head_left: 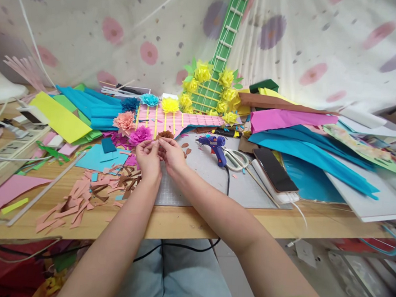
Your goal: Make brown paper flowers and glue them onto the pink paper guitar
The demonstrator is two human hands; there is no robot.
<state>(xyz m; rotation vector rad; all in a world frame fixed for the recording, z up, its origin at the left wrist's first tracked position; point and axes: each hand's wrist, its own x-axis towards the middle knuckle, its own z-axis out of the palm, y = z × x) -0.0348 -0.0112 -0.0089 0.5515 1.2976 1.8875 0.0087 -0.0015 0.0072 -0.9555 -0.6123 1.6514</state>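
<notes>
My left hand (147,156) and my right hand (171,153) meet above the grey cutting mat (203,176), fingertips pinched together on a small brown paper flower (165,135). Just beyond it lies a pink paper guitar (179,118) with yellow strips, ringed by paper flowers: peach (125,121), magenta (140,134), yellow (170,104) and blue (149,99). A green paper guitar (222,46) with yellow flowers leans up against the curtain behind.
A blue glue gun (215,145) and scissors (235,160) lie right of my hands, with a phone (275,170) beside them. Pink and brown paper scraps (86,195) litter the wooden table's left front. Coloured paper sheets (288,121) pile at both sides.
</notes>
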